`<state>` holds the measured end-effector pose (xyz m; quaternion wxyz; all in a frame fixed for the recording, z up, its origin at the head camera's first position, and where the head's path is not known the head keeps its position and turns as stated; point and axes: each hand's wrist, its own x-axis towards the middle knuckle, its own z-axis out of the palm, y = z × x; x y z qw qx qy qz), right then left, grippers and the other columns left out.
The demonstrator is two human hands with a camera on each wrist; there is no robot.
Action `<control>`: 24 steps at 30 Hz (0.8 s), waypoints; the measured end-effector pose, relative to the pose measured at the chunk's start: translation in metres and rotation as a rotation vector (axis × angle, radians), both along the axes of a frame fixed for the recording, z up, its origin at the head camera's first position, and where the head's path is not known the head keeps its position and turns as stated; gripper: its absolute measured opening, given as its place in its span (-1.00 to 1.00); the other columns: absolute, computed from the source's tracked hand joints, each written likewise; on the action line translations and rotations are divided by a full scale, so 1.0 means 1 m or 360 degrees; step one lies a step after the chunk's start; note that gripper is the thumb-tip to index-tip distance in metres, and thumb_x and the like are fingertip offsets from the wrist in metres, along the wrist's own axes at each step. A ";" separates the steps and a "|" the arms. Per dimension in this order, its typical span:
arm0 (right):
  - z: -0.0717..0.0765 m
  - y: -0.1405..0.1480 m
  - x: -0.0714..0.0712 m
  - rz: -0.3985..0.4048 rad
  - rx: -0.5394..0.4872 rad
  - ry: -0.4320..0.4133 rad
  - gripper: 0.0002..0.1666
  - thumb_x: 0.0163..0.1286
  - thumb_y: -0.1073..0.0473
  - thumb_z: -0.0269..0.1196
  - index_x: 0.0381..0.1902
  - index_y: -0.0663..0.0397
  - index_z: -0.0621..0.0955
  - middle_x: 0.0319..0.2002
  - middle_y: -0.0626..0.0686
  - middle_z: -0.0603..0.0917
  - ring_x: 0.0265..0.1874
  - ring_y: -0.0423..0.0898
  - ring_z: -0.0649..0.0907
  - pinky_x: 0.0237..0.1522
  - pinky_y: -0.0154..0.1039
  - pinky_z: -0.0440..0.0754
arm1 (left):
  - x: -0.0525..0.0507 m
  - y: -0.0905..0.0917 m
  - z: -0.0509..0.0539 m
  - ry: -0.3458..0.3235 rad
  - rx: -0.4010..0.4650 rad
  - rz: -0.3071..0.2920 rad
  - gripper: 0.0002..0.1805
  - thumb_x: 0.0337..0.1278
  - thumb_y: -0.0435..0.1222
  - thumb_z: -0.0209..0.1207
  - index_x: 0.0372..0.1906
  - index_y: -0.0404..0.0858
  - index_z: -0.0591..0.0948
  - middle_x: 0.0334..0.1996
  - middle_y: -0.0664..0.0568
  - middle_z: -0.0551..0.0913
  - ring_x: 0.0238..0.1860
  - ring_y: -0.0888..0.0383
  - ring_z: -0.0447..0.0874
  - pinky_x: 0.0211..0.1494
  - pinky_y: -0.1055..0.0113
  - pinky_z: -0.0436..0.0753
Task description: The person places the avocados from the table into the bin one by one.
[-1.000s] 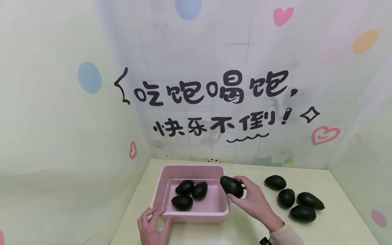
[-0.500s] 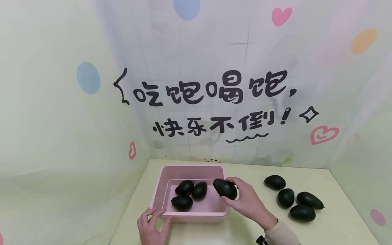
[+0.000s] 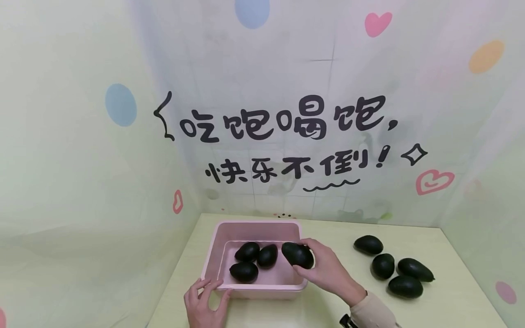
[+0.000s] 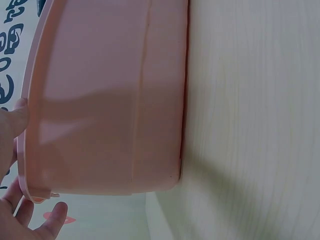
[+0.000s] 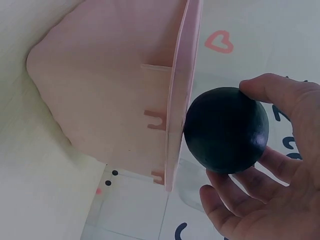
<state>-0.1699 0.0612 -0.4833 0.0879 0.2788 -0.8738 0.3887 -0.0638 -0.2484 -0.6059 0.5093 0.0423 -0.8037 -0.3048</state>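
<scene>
In the head view, a dark green avocado is in my right hand, above the right part of the pink plastic bin. Thumb and fingers grip it from opposite sides, as the right wrist view shows the avocado level with the bin's rim. My left hand holds the bin's near left corner, fingers over the rim and thumb at the front. Three more avocados lie together on the bin's floor, left of the held one.
Several loose avocados lie on the pale wooden table to the right of the bin. A printed cloth backdrop rises behind the table and along both sides. A dark strap hangs by the right sleeve.
My right hand has carried the avocado leftward and slightly down, from the bin's right rim to over its inside. The left hand and the bin have stayed put.
</scene>
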 end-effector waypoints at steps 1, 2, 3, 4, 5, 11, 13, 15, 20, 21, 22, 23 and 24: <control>0.000 0.000 0.000 0.0001 0.0009 0.0007 -0.39 0.15 0.16 0.61 0.16 0.05 0.66 0.01 -0.08 0.79 -0.02 -0.13 0.76 0.07 -0.13 0.76 | 0.000 0.000 0.000 0.0001 -0.0001 0.0001 -0.43 0.12 0.22 0.46 -0.28 -0.25 0.82 -0.10 -0.25 0.63 0.10 -0.31 0.46 0.26 0.54 0.23; 0.000 -0.001 0.000 0.0002 0.0021 0.0008 -0.39 0.16 0.16 0.60 0.17 0.05 0.66 0.02 -0.08 0.79 -0.02 -0.13 0.76 0.08 -0.13 0.75 | 0.000 0.000 0.000 0.0001 -0.0001 0.0001 -0.43 0.13 0.23 0.46 -0.28 -0.25 0.82 -0.10 -0.25 0.63 0.10 -0.31 0.46 0.26 0.54 0.23; 0.000 -0.001 -0.001 0.0006 0.0029 0.0009 -0.39 0.16 0.15 0.60 0.17 0.05 0.66 0.03 -0.08 0.79 -0.01 -0.12 0.76 0.08 -0.13 0.75 | 0.000 -0.001 0.000 0.0003 -0.0001 0.0001 -0.44 0.12 0.22 0.46 -0.28 -0.24 0.82 -0.10 -0.25 0.63 0.10 -0.31 0.46 0.26 0.54 0.23; 0.001 -0.002 -0.001 0.0009 0.0036 0.0012 -0.39 0.17 0.15 0.60 0.17 0.05 0.66 0.03 -0.07 0.79 -0.01 -0.12 0.76 0.08 -0.12 0.75 | 0.000 -0.001 0.000 0.0002 -0.0001 0.0000 -0.44 0.12 0.22 0.46 -0.27 -0.24 0.82 -0.10 -0.25 0.63 0.10 -0.31 0.46 0.27 0.55 0.22; 0.001 -0.002 -0.001 0.0013 0.0040 0.0004 -0.39 0.17 0.14 0.60 0.18 0.05 0.66 0.04 -0.07 0.78 0.00 -0.12 0.76 0.09 -0.13 0.75 | 0.000 -0.001 0.000 -0.0001 -0.0001 0.0001 -0.46 0.11 0.20 0.48 -0.27 -0.23 0.82 -0.10 -0.25 0.63 0.11 -0.31 0.46 0.27 0.56 0.21; 0.006 -0.007 -0.004 0.0050 0.0114 -0.0024 -0.39 0.20 0.10 0.58 0.20 0.04 0.65 0.08 -0.06 0.77 0.03 -0.10 0.75 0.10 -0.12 0.75 | 0.000 0.000 0.000 -0.0002 0.0009 0.0019 -0.39 0.19 0.31 0.37 -0.28 -0.20 0.81 -0.11 -0.25 0.63 0.11 -0.25 0.46 0.19 0.38 0.34; 0.007 -0.008 -0.004 0.0073 0.0146 -0.0039 -0.38 0.22 0.08 0.57 0.22 0.04 0.65 0.11 -0.04 0.77 0.05 -0.08 0.75 0.10 -0.10 0.74 | -0.001 0.001 -0.001 -0.0004 0.0022 0.0031 -0.30 0.24 0.39 0.26 -0.28 -0.20 0.81 -0.11 -0.24 0.63 0.12 -0.19 0.46 0.21 0.44 0.31; 0.009 -0.009 -0.005 0.0096 0.0158 -0.0059 -0.39 0.24 0.07 0.56 0.23 0.04 0.65 0.12 -0.03 0.77 0.07 -0.07 0.75 0.12 -0.08 0.74 | -0.001 0.002 -0.001 0.0007 0.0032 0.0036 -0.26 0.26 0.43 0.19 -0.29 -0.20 0.81 -0.11 -0.24 0.63 0.13 -0.16 0.46 0.23 0.50 0.27; 0.011 -0.013 -0.004 0.0106 0.0122 -0.0041 -0.48 0.29 0.12 0.51 0.19 0.05 0.66 0.07 0.00 0.80 0.04 -0.03 0.77 0.11 -0.02 0.75 | -0.002 0.002 -0.002 0.0026 0.0030 0.0038 -0.25 0.27 0.44 0.16 -0.31 -0.19 0.80 -0.12 -0.24 0.63 0.11 -0.16 0.46 0.27 0.57 0.21; 0.011 -0.013 -0.004 0.0102 0.0113 -0.0029 -0.50 0.29 0.14 0.50 0.18 0.06 0.67 0.05 0.00 0.80 0.02 -0.03 0.77 0.09 -0.02 0.75 | -0.002 0.002 -0.002 0.0028 0.0026 0.0039 -0.25 0.28 0.44 0.16 -0.31 -0.19 0.80 -0.13 -0.24 0.63 0.11 -0.16 0.46 0.27 0.57 0.22; 0.011 -0.013 -0.003 0.0096 0.0110 -0.0017 -0.51 0.29 0.15 0.50 0.16 0.06 0.67 0.03 0.00 0.81 0.01 -0.03 0.77 0.07 -0.03 0.75 | -0.002 0.002 -0.002 0.0017 0.0026 0.0041 -0.26 0.27 0.44 0.16 -0.31 -0.18 0.80 -0.12 -0.23 0.63 0.12 -0.13 0.46 0.27 0.56 0.22; 0.011 -0.014 -0.003 0.0088 0.0108 -0.0018 -0.52 0.29 0.16 0.50 0.15 0.05 0.67 0.02 -0.01 0.81 0.00 -0.05 0.77 0.07 -0.03 0.75 | -0.002 0.002 -0.002 0.0006 0.0030 0.0040 -0.26 0.27 0.44 0.16 -0.30 -0.18 0.80 -0.12 -0.23 0.62 0.14 -0.06 0.46 0.27 0.56 0.22; 0.011 -0.014 -0.002 0.0083 0.0109 -0.0017 -0.53 0.29 0.16 0.50 0.15 0.05 0.68 0.01 -0.02 0.81 -0.01 -0.06 0.77 0.06 -0.04 0.75 | -0.002 0.002 -0.002 0.0003 0.0031 0.0036 -0.28 0.26 0.43 0.19 -0.30 -0.18 0.80 -0.12 -0.22 0.63 0.15 -0.04 0.46 0.26 0.55 0.23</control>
